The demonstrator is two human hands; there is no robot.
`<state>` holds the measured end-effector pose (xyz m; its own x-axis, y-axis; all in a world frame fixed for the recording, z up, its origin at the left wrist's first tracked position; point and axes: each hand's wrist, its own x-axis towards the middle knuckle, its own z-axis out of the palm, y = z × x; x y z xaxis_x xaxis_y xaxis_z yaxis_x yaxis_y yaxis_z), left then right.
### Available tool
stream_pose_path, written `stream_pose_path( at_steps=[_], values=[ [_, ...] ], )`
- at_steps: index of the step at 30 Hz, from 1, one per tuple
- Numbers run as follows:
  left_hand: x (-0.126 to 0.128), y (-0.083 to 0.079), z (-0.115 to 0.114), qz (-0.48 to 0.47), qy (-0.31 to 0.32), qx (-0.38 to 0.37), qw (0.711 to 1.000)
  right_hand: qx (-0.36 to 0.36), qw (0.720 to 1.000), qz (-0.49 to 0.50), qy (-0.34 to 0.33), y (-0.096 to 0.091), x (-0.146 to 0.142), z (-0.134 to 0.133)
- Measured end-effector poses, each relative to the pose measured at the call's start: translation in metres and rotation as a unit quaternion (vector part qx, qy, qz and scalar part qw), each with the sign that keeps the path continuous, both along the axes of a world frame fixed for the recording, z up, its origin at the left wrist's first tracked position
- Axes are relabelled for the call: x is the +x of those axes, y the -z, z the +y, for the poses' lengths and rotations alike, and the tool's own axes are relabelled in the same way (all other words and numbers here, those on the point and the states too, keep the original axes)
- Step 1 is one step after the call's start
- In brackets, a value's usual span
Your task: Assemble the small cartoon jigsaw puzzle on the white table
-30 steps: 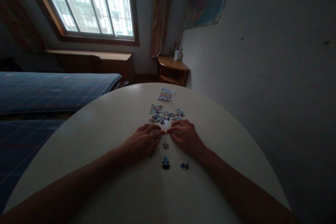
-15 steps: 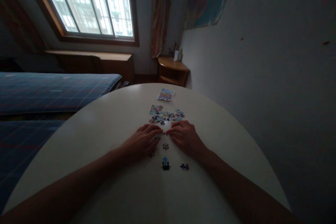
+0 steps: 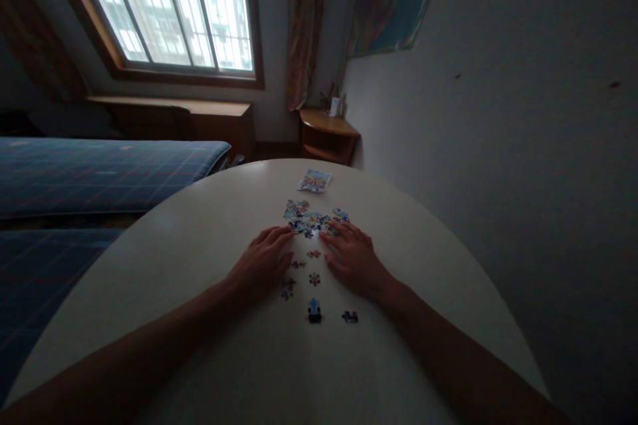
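A loose pile of jigsaw puzzle pieces (image 3: 309, 220) lies on the white round table (image 3: 219, 206). My left hand (image 3: 264, 255) rests at the pile's near left edge, fingers stretched out and thumb apart. At the near right edge, my right hand (image 3: 351, 255) has its fingers spread, their tips touching or close to the pieces. Between the hands lies a small reddish puzzle piece (image 3: 314, 254), with another piece (image 3: 314, 279) nearer to me. Left of these are a piece (image 3: 298, 265) and a small cluster (image 3: 288, 288). Closest to me are a blue-and-black piece (image 3: 314, 311) and a dark piece (image 3: 350, 317).
A small printed picture packet (image 3: 315, 180) lies beyond the pile. A bed with a blue plaid cover (image 3: 109, 172) stands to the left of the table. A wooden corner shelf (image 3: 329, 123) is past the far edge, and a wall (image 3: 473, 166) runs along the right.
Both hands have moved apart and forward to the pile. The small reddish piece between their fingertips has been let go and lies on the table. My left fingers have straightened.
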<state>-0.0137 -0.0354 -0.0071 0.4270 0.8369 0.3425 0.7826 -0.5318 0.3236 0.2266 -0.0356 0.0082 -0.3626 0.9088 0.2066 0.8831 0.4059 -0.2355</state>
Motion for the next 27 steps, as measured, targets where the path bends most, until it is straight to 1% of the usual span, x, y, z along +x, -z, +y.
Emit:
stream_pose_path(
  at_steps=[4, 7, 12, 15, 18, 21, 22, 24, 27],
  values=[
    [0.000, 0.002, 0.000, -0.003, -0.006, 0.006, 1.000, -0.007, 1.000, 0.000, 0.011, 0.000, 0.000, -0.001],
    [0.000, 0.001, 0.000, -0.003, 0.001, 0.008, 1.000, 0.004, 1.000, 0.001, -0.002, -0.001, -0.002, 0.000],
    [0.003, 0.000, -0.001, 0.021, 0.045, 0.002, 0.999, -0.013, 0.995, -0.007, -0.104, -0.004, -0.010, 0.000],
    [0.003, 0.000, -0.002, 0.035, 0.070, -0.006, 0.997, -0.018, 0.991, -0.007, -0.135, -0.006, -0.011, 0.000],
    [0.000, 0.000, -0.002, 0.036, 0.080, -0.010, 0.996, 0.001, 0.989, 0.002, -0.151, -0.009, -0.004, 0.001],
    [-0.002, 0.002, -0.001, 0.036, 0.088, -0.007, 0.995, 0.022, 0.987, 0.035, -0.156, -0.013, 0.009, 0.003],
    [-0.003, 0.003, -0.001, 0.036, 0.090, -0.005, 0.995, 0.019, 0.986, 0.046, -0.159, -0.015, 0.013, 0.003],
    [-0.003, 0.005, 0.000, 0.037, 0.092, 0.000, 0.995, -0.009, 0.985, 0.063, -0.163, -0.020, 0.022, 0.001],
    [-0.004, 0.006, 0.000, 0.036, 0.088, 0.000, 0.995, -0.046, 0.984, 0.087, -0.152, -0.026, 0.031, -0.002]
  ],
)
